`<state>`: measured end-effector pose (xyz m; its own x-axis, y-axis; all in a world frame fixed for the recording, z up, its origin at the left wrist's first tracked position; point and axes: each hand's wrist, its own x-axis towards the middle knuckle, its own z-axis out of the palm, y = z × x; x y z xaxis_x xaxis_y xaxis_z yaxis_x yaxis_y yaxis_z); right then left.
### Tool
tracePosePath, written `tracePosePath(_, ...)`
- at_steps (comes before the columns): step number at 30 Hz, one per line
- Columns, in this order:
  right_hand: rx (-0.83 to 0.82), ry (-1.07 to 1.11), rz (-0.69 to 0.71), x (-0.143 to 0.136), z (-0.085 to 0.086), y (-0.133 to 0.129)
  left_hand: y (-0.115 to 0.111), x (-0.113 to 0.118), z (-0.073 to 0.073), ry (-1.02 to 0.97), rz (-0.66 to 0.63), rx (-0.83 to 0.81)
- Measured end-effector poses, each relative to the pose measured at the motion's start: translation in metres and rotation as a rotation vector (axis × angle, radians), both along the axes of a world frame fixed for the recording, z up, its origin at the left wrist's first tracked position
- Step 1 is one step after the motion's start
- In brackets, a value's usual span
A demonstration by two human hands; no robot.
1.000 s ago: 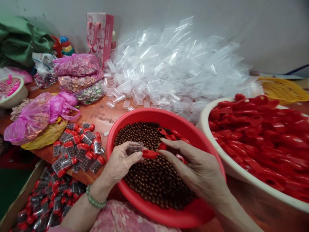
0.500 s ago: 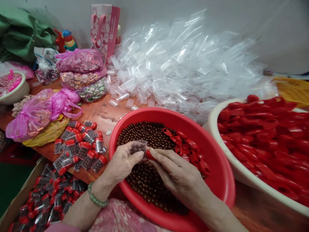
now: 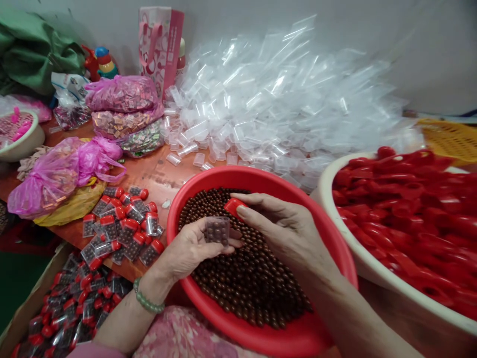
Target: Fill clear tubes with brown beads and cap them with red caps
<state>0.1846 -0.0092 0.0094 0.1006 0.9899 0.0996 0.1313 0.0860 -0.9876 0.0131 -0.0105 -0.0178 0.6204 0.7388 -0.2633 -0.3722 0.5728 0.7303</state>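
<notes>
My left hand holds a small clear plastic container packed with dark brown balls, its fingers behind and thumb in front. Just above and to the right, my right hand pinches a red plastic cap between thumb and fingertips. Cap and container are apart. Both hands are over a red basin of loose, shiny brown balls. Part of the basin's right side is hidden by my right hand and forearm.
Filled, red-capped containers lie on the table to the left, with more in a box below. Clear empty containers are heaped behind. A cream tub of red plastic parts stands right. Pink bags lie left.
My right hand has drawn the red cap up and away from the container. My left hand has turned the container so its broad face shows. Red parts visible in the basin before are now out of sight.
</notes>
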Motion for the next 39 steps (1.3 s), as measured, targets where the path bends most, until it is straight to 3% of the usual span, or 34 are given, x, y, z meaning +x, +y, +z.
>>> tracePosePath(7,0.051,-0.119,0.123,-0.007,0.002,0.001,-0.001,0.002,0.004,0.129,-0.013,0.117)
tracePosePath(19,0.315,-0.452,0.240,-0.006,-0.010,-0.007,-0.004,0.003,0.003,0.276,0.009,0.217)
tracePosePath(24,0.482,-0.772,0.308,-0.007,-0.020,-0.017,-0.004,0.003,0.001,0.226,0.017,0.151)
tracePosePath(28,0.563,-0.983,0.268,-0.011,-0.027,-0.018,-0.003,0.003,-0.001,0.147,0.000,0.068)
tracePosePath(33,0.726,-1.041,0.207,-0.015,-0.030,-0.012,-0.002,0.003,-0.002,0.117,-0.016,0.121)
tracePosePath(39,0.761,-1.026,0.248,-0.009,-0.026,-0.012,-0.002,0.001,-0.004,0.088,-0.029,0.136)
